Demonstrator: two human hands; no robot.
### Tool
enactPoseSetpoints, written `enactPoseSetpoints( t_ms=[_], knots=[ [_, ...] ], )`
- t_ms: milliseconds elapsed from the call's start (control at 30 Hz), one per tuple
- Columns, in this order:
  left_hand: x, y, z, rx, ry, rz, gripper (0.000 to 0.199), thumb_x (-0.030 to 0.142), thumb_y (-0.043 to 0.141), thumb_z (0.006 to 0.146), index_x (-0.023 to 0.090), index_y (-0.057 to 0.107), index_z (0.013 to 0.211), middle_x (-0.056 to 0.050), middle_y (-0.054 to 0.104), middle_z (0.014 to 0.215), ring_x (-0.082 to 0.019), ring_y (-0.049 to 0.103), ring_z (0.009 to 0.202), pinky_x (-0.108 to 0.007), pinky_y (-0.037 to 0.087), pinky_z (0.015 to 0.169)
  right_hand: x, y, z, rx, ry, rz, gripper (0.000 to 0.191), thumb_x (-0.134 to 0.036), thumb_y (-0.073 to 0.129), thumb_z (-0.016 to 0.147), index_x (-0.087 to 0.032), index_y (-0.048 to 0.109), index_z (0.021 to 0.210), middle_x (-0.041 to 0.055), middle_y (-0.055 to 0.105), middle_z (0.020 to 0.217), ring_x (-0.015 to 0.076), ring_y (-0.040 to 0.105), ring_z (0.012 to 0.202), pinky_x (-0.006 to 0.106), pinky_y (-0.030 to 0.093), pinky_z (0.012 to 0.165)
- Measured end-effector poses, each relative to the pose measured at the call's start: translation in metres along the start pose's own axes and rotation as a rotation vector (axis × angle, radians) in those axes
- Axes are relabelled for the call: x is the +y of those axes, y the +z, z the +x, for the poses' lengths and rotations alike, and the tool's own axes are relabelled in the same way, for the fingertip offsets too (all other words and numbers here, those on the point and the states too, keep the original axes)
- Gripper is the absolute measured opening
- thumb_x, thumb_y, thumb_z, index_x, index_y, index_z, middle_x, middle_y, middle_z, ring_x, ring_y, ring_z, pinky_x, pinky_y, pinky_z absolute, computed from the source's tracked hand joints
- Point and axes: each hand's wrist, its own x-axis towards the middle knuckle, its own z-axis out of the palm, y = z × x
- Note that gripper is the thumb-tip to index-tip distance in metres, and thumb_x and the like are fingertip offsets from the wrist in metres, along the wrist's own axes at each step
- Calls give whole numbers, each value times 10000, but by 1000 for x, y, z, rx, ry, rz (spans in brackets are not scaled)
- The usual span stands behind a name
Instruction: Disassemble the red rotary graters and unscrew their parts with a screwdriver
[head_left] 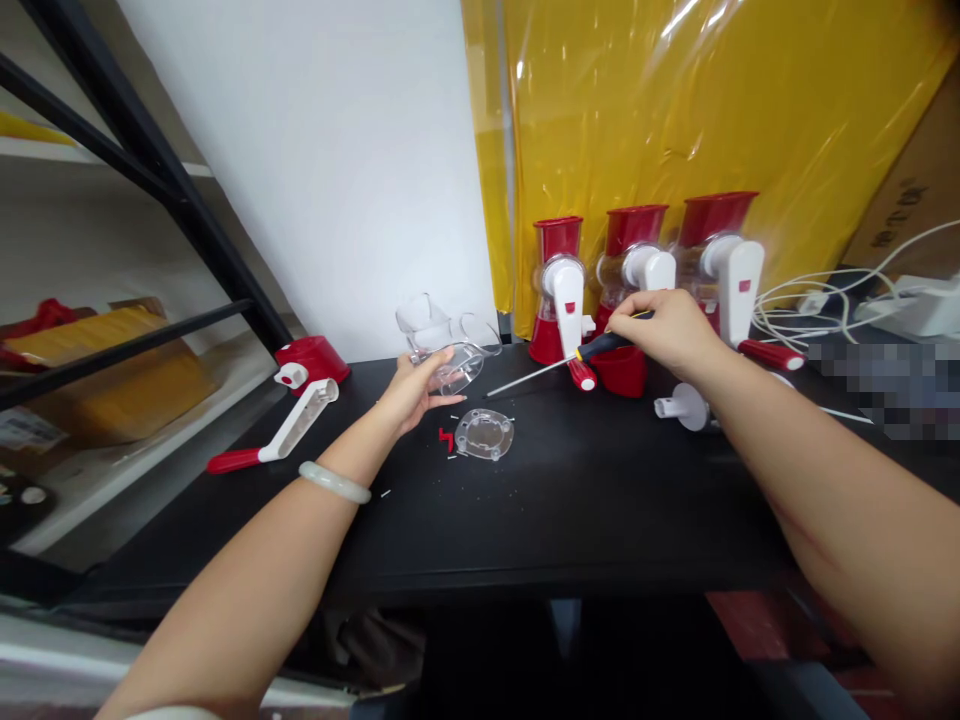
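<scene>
My left hand (pixel 421 390) is closed on a clear plastic housing (pixel 450 350), tilted above the black table. In my right hand (pixel 664 325) is a screwdriver (pixel 600 346) with a dark handle, its long shaft pointing left, the tip near the housing but apart from it. A clear plastic plate (pixel 484 434) lies flat on the table below, with a small red part (pixel 447 439) at its left. Several small screws are scattered around the plate, and one screw (pixel 385 493) lies further left.
Three red and white rotary graters (pixel 559 290) stand at the back right. At left are a red base (pixel 319 360) and a white crank (pixel 300 420) with a red grip. A white part (pixel 684 407) and cables (pixel 810 300) lie to the right. Metal shelving (pixel 135 150) borders the left.
</scene>
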Motion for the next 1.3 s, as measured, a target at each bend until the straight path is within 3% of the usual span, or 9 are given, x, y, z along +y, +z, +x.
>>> enactPoseSetpoints(
  t_ms=[200,300,433,633,867,1033,1167,1233,1300],
  knots=[
    [3,-6,1,3,65,25,634,338,820,657,237,357,1079,-132,541,1304,-293,646,1049,-574,587,749,-6,-3,-1,68,-52,-52,115,-269,605,736,-207,696,702,25,659,662,203,612,640,314,443,597],
    [8,-12,2,39,62,16,638,349,823,646,236,384,1095,-116,583,1248,-280,663,1010,-556,589,742,-17,-4,-9,71,-223,-107,139,-257,592,774,-190,713,766,42,693,768,208,642,737,331,471,694],
    [17,-21,6,28,-15,-76,504,465,733,724,209,510,1097,-101,675,995,-253,696,903,-447,600,736,-25,-5,-45,85,-511,-154,199,-265,540,878,-164,711,867,53,634,765,174,611,704,311,478,676],
    [34,-32,5,50,-84,-304,426,550,558,834,180,585,1043,-82,687,883,-224,717,753,-338,608,661,6,-3,-111,-5,-655,-344,246,-262,480,946,-142,655,1072,92,606,894,189,627,786,340,509,754],
    [39,-35,2,34,-135,-305,449,548,549,841,148,576,1045,-97,690,843,-209,718,720,-296,602,647,35,6,-139,-125,-725,-569,246,-270,438,944,-179,619,1084,85,608,902,195,648,740,318,531,635],
    [38,-31,-1,16,-126,-249,455,566,579,814,157,579,1012,-105,694,827,-204,721,741,-256,590,642,-4,2,-128,-165,-748,-700,178,-273,496,885,-188,649,848,109,612,815,258,621,694,415,520,602],
    [41,-27,-7,-33,-207,-212,496,614,562,799,140,585,943,-120,699,795,-197,714,685,-246,583,599,-64,12,-90,-151,-823,-568,225,-221,509,888,-184,647,1062,178,623,1074,316,615,966,478,525,789],
    [43,-25,-11,-120,-262,-209,501,614,547,804,132,596,932,-122,701,773,-199,710,667,-245,578,575,-89,30,-63,-175,-879,-494,506,-221,638,816,-195,517,1306,208,477,1357,379,441,1267,534,450,957],
    [45,-24,-14,-208,-317,-194,522,617,540,804,119,615,937,-117,699,748,-195,704,651,-236,569,553,-104,53,-35,-230,-888,-451,846,-227,799,663,-231,400,1409,200,303,1499,430,231,1392,577,393,1009]
  ],
)
